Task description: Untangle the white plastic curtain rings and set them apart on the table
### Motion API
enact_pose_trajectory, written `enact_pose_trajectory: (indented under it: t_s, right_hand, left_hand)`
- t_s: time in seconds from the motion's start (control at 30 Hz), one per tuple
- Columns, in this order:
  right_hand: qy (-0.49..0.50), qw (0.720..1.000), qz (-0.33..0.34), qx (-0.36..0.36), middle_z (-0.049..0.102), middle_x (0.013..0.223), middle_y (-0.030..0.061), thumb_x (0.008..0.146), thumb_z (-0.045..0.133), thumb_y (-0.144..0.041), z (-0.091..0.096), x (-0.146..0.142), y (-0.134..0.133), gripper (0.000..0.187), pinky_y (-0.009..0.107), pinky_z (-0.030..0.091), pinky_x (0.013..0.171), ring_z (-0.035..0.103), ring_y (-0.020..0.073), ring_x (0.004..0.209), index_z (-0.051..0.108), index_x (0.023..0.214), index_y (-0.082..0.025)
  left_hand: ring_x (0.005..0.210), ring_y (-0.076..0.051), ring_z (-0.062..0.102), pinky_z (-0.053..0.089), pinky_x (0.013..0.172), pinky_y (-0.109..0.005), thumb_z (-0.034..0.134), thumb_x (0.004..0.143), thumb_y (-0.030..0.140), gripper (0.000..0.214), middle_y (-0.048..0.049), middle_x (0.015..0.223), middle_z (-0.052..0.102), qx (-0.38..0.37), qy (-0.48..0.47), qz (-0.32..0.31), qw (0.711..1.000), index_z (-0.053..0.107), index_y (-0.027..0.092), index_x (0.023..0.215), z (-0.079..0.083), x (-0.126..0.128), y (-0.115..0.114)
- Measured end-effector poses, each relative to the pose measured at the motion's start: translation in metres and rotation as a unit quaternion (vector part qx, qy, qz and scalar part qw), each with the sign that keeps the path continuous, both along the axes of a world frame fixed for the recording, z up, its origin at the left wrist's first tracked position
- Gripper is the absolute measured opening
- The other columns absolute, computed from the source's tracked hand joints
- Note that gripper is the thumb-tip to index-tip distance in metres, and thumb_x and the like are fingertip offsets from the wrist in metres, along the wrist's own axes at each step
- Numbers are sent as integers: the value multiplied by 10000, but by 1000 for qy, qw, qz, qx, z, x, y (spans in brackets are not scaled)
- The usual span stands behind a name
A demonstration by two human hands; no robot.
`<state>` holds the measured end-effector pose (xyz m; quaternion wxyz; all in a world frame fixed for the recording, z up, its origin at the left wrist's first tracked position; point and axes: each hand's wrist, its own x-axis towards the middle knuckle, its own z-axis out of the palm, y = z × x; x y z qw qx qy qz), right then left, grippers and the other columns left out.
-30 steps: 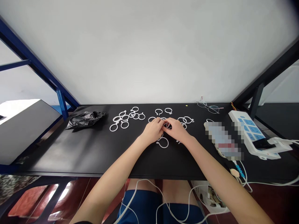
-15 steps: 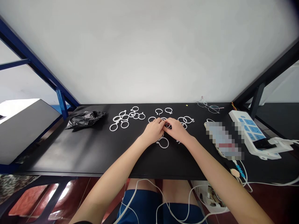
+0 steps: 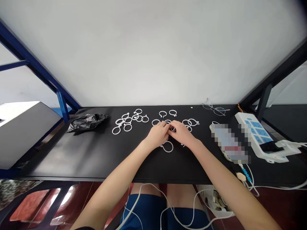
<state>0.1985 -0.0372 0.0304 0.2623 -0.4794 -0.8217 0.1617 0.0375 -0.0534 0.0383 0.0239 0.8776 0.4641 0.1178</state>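
Observation:
Both my hands meet over the middle of the black table [image 3: 96, 156]. My left hand [image 3: 157, 134] and my right hand [image 3: 182, 134] have their fingers pinched together on a small white plastic ring [image 3: 170, 128] between them. Another white ring [image 3: 167, 147] lies on the table just below my hands. A group of several white rings [image 3: 129, 121] lies to the left, and more rings [image 3: 190, 123] lie to the right and behind.
A crumpled black plastic bag [image 3: 86, 122] lies at the back left. Eyeglasses [image 3: 214, 109] rest at the back right. A white and blue power strip [image 3: 259, 135] and a blurred object [image 3: 229, 143] sit on the right. White cables [image 3: 168, 217] hang below the table's front edge.

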Motion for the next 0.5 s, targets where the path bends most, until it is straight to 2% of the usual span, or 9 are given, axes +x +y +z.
enact_pose_trajectory:
  t_s: [0.5]
  right_hand:
    - [-1, 1000, 5, 2, 590, 831, 41, 857, 551, -239, -1, 0, 0, 88, 323, 451, 742, 552, 193, 819, 588, 791, -195]
  left_hand:
    - [953, -216, 535, 503, 782, -318, 437, 857, 164, 228, -88, 1050, 570, 4, 12, -2, 1000, 531, 163, 1065, -2, 1, 0]
